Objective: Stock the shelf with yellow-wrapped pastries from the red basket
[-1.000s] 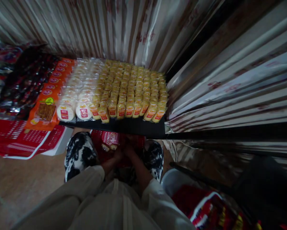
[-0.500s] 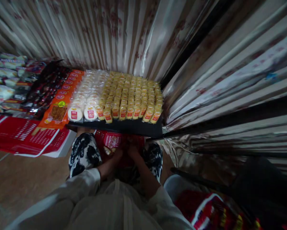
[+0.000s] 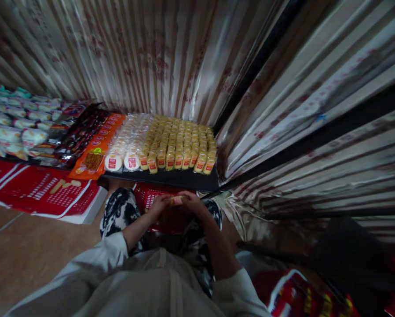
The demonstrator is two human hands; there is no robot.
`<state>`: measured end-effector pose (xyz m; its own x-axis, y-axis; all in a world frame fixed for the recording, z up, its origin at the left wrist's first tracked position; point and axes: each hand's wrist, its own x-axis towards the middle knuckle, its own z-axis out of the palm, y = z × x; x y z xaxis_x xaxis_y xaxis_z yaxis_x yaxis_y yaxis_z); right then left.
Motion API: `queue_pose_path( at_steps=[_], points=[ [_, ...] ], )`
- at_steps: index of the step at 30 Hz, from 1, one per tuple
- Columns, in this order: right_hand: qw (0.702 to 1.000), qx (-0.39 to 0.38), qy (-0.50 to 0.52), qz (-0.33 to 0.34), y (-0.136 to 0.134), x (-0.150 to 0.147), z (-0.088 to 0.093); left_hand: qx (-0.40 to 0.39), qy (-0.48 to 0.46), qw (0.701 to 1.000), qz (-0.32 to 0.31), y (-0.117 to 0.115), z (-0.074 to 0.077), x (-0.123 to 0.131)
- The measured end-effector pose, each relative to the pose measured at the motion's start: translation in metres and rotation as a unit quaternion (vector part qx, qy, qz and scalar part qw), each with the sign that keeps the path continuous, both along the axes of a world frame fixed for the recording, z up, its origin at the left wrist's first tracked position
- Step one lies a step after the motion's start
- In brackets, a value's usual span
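Between my two hands is a small yellow wrapped snack, with an end in each hand. My left hand is closed on its left end, and my right hand grips its right end. Both hands are above a red basket between my knees; its contents are too dark to make out. Just beyond, rows of similar yellow wrapped snacks stand on a black shelf. Left of them are white round wrapped crackers.
An orange snack packet, dark packets and white packets line the shelf leftward. A red carton is below them. Striped curtain hangs behind. Black metal bars run on the right, above a red bag.
My hands have risen out of the red basket toward the shelf edge, and the yellow wrapped snack now shows between them. The view has shifted slightly.
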<state>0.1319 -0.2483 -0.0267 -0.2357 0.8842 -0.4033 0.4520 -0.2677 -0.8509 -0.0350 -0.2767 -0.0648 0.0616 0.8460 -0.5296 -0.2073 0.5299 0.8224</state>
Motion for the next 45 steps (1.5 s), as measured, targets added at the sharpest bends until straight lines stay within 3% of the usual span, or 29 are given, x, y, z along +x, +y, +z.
queue_pose_path(
  at_steps=[3,8,19,23,27,31,36,41,45],
  points=[
    [0.99,-0.04,0.109,-0.078,0.0,0.0,0.006,-0.009,-0.063,0.998,-0.023,-0.003,0.015,-0.002],
    [0.965,-0.038,0.22,-0.136,-0.004,-0.005,0.009,0.002,-0.038,0.999,-0.004,-0.003,0.033,-0.002],
    [0.941,0.062,0.248,-0.221,-0.004,-0.001,0.02,0.081,-0.066,0.994,0.042,0.007,0.06,0.027],
    [0.94,0.132,0.209,-0.237,0.007,-0.002,0.017,0.123,-0.04,0.99,0.054,0.026,0.064,0.043],
    [0.935,0.208,0.135,-0.255,0.024,-0.001,0.018,0.127,0.049,0.99,0.029,0.05,0.07,0.055],
    [0.935,0.269,0.058,-0.226,0.041,0.002,0.024,0.143,0.171,0.974,0.031,0.072,0.07,0.063],
    [0.907,0.359,-0.107,-0.193,0.053,0.011,0.022,0.175,0.222,0.956,0.072,0.09,0.061,0.076],
    [0.895,0.38,-0.158,-0.17,0.057,0.02,0.008,0.187,0.284,0.938,0.067,0.098,0.056,0.085],
    [0.895,0.383,-0.158,-0.163,0.057,0.025,0.0,0.214,0.368,0.904,0.043,0.099,0.063,0.088]
  ],
)
